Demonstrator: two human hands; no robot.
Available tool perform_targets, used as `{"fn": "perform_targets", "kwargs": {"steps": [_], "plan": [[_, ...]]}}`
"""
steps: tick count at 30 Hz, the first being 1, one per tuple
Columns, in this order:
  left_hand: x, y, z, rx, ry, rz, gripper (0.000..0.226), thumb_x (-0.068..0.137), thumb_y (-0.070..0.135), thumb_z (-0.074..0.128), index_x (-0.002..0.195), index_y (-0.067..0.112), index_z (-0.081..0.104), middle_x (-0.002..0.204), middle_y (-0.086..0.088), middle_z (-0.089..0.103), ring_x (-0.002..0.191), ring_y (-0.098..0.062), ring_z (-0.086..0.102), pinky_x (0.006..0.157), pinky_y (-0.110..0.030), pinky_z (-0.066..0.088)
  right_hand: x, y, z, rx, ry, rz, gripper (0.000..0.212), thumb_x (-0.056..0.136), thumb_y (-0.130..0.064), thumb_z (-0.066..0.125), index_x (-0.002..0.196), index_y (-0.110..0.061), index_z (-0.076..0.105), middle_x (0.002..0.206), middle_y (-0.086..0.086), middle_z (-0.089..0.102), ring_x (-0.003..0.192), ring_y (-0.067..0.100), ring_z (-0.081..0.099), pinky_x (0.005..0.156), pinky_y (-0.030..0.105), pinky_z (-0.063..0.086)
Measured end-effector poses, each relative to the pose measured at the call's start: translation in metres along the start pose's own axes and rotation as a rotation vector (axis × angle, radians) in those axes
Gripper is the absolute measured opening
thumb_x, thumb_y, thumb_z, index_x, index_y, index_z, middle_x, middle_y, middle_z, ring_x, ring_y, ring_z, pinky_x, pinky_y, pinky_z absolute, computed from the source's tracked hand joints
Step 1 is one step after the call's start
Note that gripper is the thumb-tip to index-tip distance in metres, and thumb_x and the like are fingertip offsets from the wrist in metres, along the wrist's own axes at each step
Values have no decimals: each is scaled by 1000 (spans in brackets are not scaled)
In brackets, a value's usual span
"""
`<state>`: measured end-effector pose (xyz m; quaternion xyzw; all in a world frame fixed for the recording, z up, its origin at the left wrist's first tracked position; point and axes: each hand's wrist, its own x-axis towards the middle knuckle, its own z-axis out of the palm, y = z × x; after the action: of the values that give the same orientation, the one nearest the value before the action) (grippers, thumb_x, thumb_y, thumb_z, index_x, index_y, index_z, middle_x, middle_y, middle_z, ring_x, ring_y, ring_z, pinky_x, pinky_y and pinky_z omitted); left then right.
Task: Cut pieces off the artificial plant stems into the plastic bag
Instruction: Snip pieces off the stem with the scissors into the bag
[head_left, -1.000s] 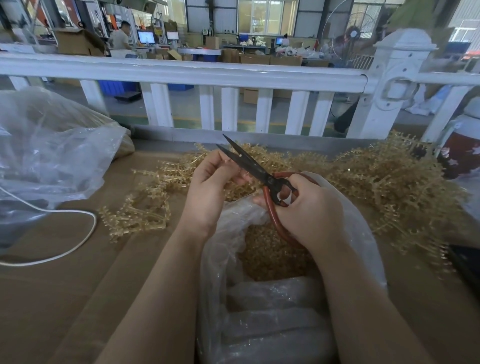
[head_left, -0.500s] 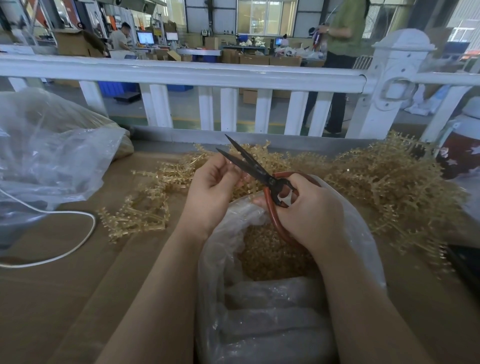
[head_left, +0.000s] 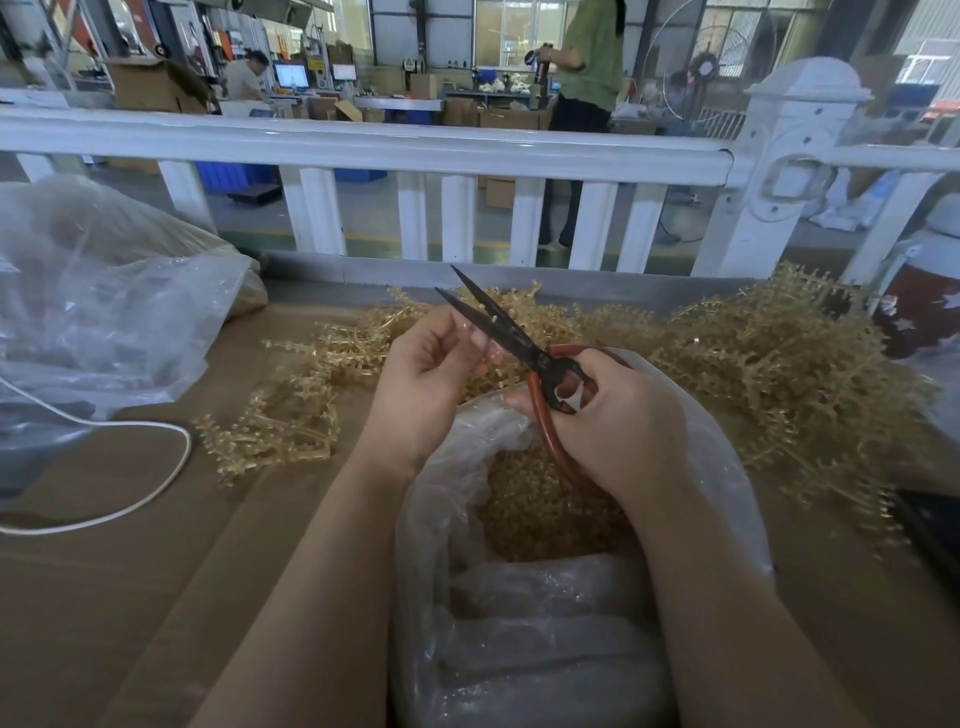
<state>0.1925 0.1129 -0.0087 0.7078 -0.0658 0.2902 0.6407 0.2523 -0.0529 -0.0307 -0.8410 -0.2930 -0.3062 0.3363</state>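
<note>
My right hand (head_left: 618, 415) grips red-handled scissors (head_left: 511, 340), whose dark blades stand apart and point up and left. My left hand (head_left: 431, 374) has its fingers curled just left of the blades; a thin pale stem seems pinched in them, but it is too small to make out clearly. Below both hands a clear plastic bag (head_left: 727, 467) lies open, with golden cut pieces (head_left: 535, 514) inside. A big heap of golden artificial plant stems (head_left: 769, 358) lies to the right, and a smaller bunch of stems (head_left: 280, 415) lies to the left.
A brown table (head_left: 130, 597) carries everything. A large crumpled plastic bag (head_left: 104, 306) and a white cable (head_left: 156, 483) lie at the left. A white fence (head_left: 363, 150) runs along the far edge. A dark object (head_left: 935, 525) sits at the right edge. A person stands beyond the fence.
The scissor blades have opened a little wider. Both hands stay in nearly the same place above the bag. The person behind the fence has walked left.
</note>
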Motion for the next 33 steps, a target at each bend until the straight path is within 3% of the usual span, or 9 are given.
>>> {"fn": "perform_targets", "kwargs": {"steps": [7,13,19,24,28,33], "plan": [[-1,3,1,-39,50,-50,28,103,6,43,90,14,66,80,-5,63,71,-12,56,69,-18,46,0,2,0,-7,15,-24,63,77,-78,57,84,-17,72,75,-13,65,66,7,58,60,29,54],[-1,4,3,-45,75,-47,29,105,11,44,89,19,67,77,1,65,68,-9,57,65,-16,47,0,0,0,2,28,-28,66,78,-82,52,84,-20,73,72,-20,55,60,2,50,57,19,49],[1,1,4,-17,84,-21,26,105,15,45,94,19,68,79,10,66,69,-7,56,67,-18,48,0,3,1,19,-16,-6,68,74,-84,53,84,-21,73,76,-16,67,64,2,56,61,16,49],[2,-3,3,12,70,1,24,104,19,45,101,14,68,79,10,64,70,-6,56,67,-18,48,0,3,2,25,2,-9,65,75,-82,55,82,-19,73,73,-14,67,62,7,60,60,25,53],[1,-4,3,60,47,39,23,104,16,44,102,10,66,82,-8,63,72,-11,57,66,-19,49,-1,4,1,10,2,-6,56,77,-75,62,83,-20,73,74,-12,69,64,9,62,60,31,55],[2,-5,2,95,45,43,23,105,13,44,101,6,65,82,-15,62,70,-14,55,66,-24,49,0,1,0,25,-3,-4,53,77,-74,64,90,-24,74,77,-15,69,70,5,63,65,27,55]]}}
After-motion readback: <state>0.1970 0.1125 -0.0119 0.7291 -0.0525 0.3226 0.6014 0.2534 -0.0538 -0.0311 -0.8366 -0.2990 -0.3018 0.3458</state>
